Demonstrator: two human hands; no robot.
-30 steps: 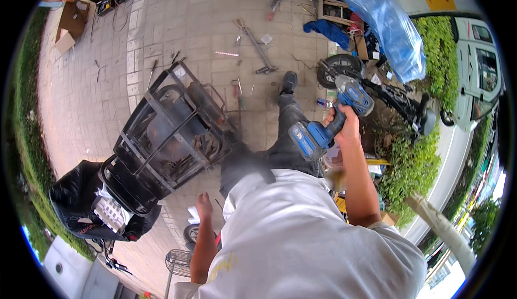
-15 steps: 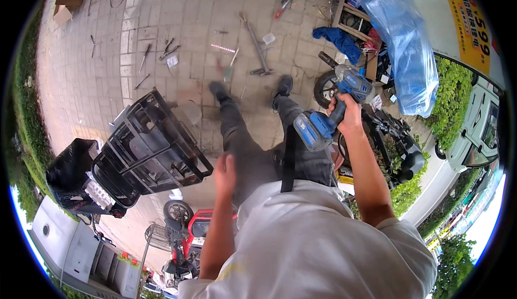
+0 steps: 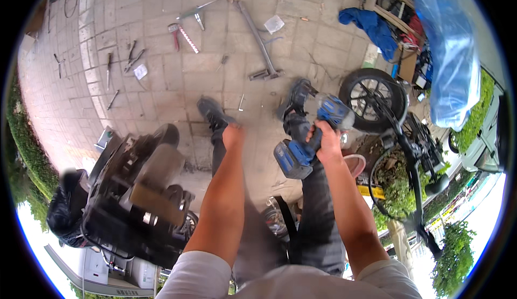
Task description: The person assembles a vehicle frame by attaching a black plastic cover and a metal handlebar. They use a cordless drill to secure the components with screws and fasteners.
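Observation:
My right hand (image 3: 326,144) is wrapped round the grip of a blue and grey cordless impact wrench (image 3: 335,111). Its blue battery pack (image 3: 293,159) faces back toward me, and its head end is blurred near my right shoe. My left hand (image 3: 233,136) reaches forward beside my left shoe (image 3: 214,113). Its fingers are smeared and partly hidden, so what they do does not show. A small L-shaped hex key (image 3: 241,102) lies on the paving ahead of that hand. Right of the impact wrench is a black-tyred wheel (image 3: 374,99).
Pliers (image 3: 133,59), a red-handled hammer (image 3: 175,36), a long metal bar (image 3: 253,35) and several smaller tools lie on the paving. A dark scooter (image 3: 134,202) stands at left. At right are a blue cloth (image 3: 371,27) and blue plastic sheeting (image 3: 439,46).
I have bent forward, and the view has shifted over the ground. My left hand has reached farther forward. My right hand has brought the impact wrench lower and toward the left.

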